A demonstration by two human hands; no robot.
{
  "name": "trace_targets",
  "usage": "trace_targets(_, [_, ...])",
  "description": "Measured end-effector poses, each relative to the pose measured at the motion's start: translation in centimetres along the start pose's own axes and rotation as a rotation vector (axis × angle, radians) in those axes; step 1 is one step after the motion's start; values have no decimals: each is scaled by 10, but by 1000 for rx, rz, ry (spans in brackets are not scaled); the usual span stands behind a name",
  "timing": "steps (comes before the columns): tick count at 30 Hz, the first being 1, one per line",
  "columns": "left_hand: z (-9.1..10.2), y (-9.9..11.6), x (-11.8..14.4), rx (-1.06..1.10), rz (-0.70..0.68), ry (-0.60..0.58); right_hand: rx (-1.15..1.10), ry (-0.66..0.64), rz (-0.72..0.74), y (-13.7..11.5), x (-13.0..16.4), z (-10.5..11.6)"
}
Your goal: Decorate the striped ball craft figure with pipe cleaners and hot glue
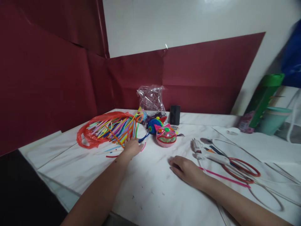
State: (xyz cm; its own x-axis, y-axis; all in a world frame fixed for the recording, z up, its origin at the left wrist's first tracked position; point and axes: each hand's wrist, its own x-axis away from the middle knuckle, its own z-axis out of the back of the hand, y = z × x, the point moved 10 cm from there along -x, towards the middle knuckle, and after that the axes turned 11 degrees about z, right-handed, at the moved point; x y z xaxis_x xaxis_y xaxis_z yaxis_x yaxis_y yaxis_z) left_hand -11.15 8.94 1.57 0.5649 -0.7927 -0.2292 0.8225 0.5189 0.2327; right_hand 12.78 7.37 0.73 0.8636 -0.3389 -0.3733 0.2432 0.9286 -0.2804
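the left hand [132,147] reaches to the near right end of a bundle of multicoloured pipe cleaners [115,128], its fingers among the ends; whether they are clenched on any of them i cannot tell. the bundle lies on the left part of the white marbled surface [150,185], fanned out in an open red plastic bag [91,143], with an orange pipe cleaner [115,137] lying slantwise across it toward the hand. a short dark red piece [112,156] lies loose nearer the person. the right hand [184,168] rests palm down on the surface, fingers loosely bent, with nothing visible in its grasp. between the hands and farther off sits a pink round figure [166,137] with pointed ears, green dots and a red-edged mouth, just beside a blue round figure [152,125] on its far left side. behind them stand a crumpled clear plastic bag [151,97] and, to its right, a black phone [175,115] set upright. to the right of the right hand lie a white glue gun [215,157], a pink strip [225,178] and red loops [255,172] that look like scissor handles.
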Motion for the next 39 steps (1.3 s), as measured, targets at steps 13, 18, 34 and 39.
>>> trace_targets(13, [29, 39, 19, 402, -176, 100, 83, -21, 40, -7, -3, 1])
trace_targets(18, [47, 18, -1, 362, -70, 115, 97, -32, 54, -7, -2, -1])
trace_targets(34, [34, -84, -61, 28, 80, 13, 50, 7, 58, -4, -1, 0])
trace_targets(39, [35, -95, -63, 134, 114, 74, -2, -5, 51, 1, -1, -5])
